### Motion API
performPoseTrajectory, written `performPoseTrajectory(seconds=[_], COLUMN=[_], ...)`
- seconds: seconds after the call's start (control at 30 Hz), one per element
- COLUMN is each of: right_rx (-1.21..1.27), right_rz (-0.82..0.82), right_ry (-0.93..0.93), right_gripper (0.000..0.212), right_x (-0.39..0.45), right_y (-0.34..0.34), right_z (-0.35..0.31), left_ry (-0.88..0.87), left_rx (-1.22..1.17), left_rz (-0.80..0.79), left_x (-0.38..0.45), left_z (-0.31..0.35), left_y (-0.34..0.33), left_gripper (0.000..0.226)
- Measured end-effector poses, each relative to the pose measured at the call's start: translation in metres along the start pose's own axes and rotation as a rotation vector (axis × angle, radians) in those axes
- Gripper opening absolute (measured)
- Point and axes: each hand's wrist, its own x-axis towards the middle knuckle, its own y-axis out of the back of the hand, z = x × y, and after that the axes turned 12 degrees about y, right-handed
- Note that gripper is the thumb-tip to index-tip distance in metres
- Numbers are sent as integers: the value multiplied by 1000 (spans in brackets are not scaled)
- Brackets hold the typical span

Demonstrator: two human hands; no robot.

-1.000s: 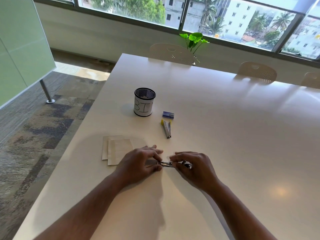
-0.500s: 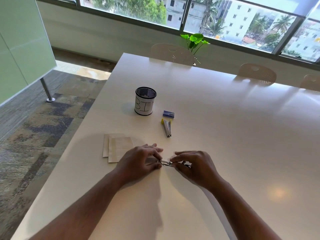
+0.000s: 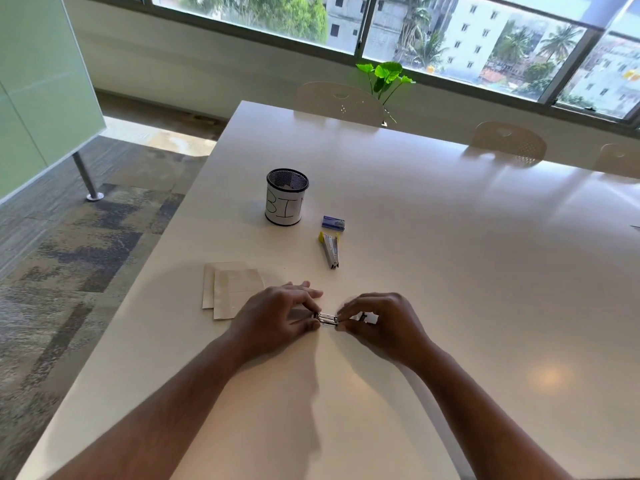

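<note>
1. Counter (image 3: 433,271), white and glossy, carries everything I work with.
2. A small silver metal piece (image 3: 326,319) sits low over the counter between my two grips. Its long axis runs left to right across me. It may be part of a stapler, but I cannot tell.
3. My left grip (image 3: 277,317) pinches its left end, thumb and fingers curled closed on it.
4. My right grip (image 3: 384,323) pinches the right end the same way. Both are equally near, so I judge the coming move is a push or pull along that axis.
5. Farther off, a stapler (image 3: 330,251) with a yellow end lies pointing away from me. A small blue box (image 3: 333,223) sits just past it, its print too small to read.
6. A mesh cup (image 3: 286,202) wears a paper label reading "BI", then a partly hidden letter, likely "BIN".
7. Folded paper sheets (image 3: 232,289) lie just left of my left grip.
</note>
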Motion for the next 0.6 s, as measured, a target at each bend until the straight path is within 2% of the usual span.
performPoseTrajectory(seconds=[0.1,0.23,0.37,0.6], right_rx=[-24,-24,-123,-440], right_rz=[-15,-75,-265,-645], right_ry=[27,56,124,243], right_gripper=[10,24,24,32], right_x=[-1,5,27,73], right_y=[1,11,29,46], right_z=[-2,-6,-13,-27], left_ry=[3,9,8,12], left_rx=[0,5,4,-5], left_rz=[1,-2,-1,9], left_x=[0,-1,-1,-2], left_z=[0,0,0,2], left_y=[0,1,1,1], left_gripper=[20,21,21,20])
